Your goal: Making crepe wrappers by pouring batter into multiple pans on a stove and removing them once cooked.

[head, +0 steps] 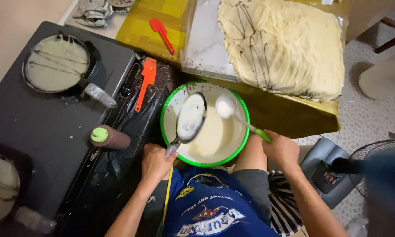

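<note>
Over the bowl (170, 109), left hand (156, 164) tilts pan (191, 117), right hand (281, 148) grips ladle (227, 106).

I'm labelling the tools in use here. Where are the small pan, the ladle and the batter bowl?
small pan (191, 116), head view, its batter-coated inside
ladle (226, 106), head view, its cup
batter bowl (166, 109), head view, its green rim

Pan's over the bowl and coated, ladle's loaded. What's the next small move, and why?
Probably tilt the small pan in the left hand a little more, so surplus batter runs back into the green-rimmed bowl. The pan's face already looks coated white and sits directly above the batter. The right hand holds the full ladle clear beside it.
</note>
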